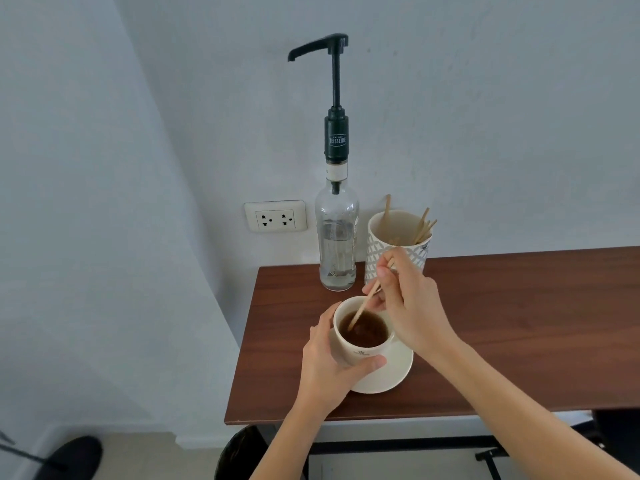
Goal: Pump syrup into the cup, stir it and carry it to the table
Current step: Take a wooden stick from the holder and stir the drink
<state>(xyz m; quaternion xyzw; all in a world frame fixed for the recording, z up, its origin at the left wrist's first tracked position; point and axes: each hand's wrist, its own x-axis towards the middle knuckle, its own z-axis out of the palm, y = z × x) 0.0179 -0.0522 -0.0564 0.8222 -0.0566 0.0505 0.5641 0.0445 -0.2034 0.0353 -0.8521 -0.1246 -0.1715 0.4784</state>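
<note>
A cream ceramic cup (362, 336) holding dark brown liquid stood on a cream round saucer (394, 372), near the left end of the reddish-brown wooden desk (519, 323). The left hand (330, 367) wrapped around the cup's left and near side, the thumb lying across the front wall just under a small printed mark, so its grip was closed on the cup. The right hand (408, 303) hovered above and to the right of the rim, its fingers pinched narrow around a thin pale wooden stir stick (363, 304). The stick slanted down to the left, and its lower end dipped into the liquid near the middle of the cup.

Behind the cup, close to the wall, stood a tall clear glass syrup bottle (337, 240), upright and showing only a little clear liquid low down. A black pump dispenser (336, 98) rose from its neck, the long spout pointing left, with white lettering on the collar. Just beside the bottle on the right sat a white patterned paper cup (398, 247) holding several more wooden sticks (424, 225), which leaned against its rim; the right hand partly hid its lower front.

A white double wall socket (276, 216) was set in the pale wall left of the bottle. Below the desk's front edge a dark metal frame (415, 445) showed, and a black shoe (74, 453) rested on the floor at lower left
</note>
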